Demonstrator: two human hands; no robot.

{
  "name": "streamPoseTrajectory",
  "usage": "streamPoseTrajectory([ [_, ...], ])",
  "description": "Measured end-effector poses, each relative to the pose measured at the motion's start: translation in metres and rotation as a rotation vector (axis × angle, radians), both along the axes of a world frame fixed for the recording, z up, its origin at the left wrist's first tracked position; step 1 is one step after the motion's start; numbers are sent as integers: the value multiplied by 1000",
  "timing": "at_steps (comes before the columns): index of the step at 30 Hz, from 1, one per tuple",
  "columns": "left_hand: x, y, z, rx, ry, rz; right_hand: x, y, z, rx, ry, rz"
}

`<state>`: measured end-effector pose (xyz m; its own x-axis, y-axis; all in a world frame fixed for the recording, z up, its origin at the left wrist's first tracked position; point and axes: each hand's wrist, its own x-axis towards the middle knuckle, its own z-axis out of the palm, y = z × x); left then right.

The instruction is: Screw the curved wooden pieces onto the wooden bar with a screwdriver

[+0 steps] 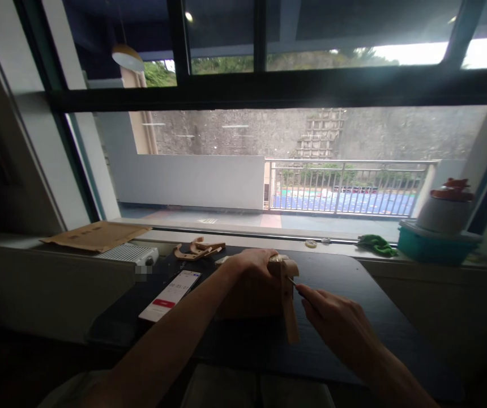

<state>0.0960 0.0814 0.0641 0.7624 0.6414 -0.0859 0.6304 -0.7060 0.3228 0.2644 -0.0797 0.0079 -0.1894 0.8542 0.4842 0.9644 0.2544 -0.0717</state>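
Note:
My right hand (337,311) is wrapped round a screwdriver (291,280), whose thin metal shaft meets a light wooden strip (289,309). That strip stands nearly upright at the right end of a brown wooden box-like body (247,297), with a short curved wooden piece at its top. From the left, my left hand (258,263) grips the top of this wooden assembly near the strip; its fingertips are partly hidden. Several loose curved wooden parts (199,248) lie at the table's far left.
On the dark table (328,351) a phone (171,294) with a lit timer screen lies left of my forearm. Along the windowsill are a brown envelope (99,235), a tape roll (310,243), a green cloth (375,245) and a teal box (436,242) under a white container.

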Motion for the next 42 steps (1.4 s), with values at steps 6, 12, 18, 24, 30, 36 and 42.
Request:
streamPoseTrajectory([
  [6,-1,1,-1,15,3,-6,0,2,20,-44,-146,32],
  [12,-1,-2,-4,64,16,32,3,9,41,-87,-193,142],
  [18,-2,-17,-4,118,4,74,6,9,14,-91,68,14],
  [24,-1,-27,0,155,11,87,2,1,-1,-39,128,-80],
  [30,0,-22,0,150,30,108,-2,2,26,13,-107,40],
  [36,1,-20,-5,151,25,117,0,7,10,8,-71,15],
  [42,1,-25,-4,171,31,138,2,5,-8,48,123,-188],
])
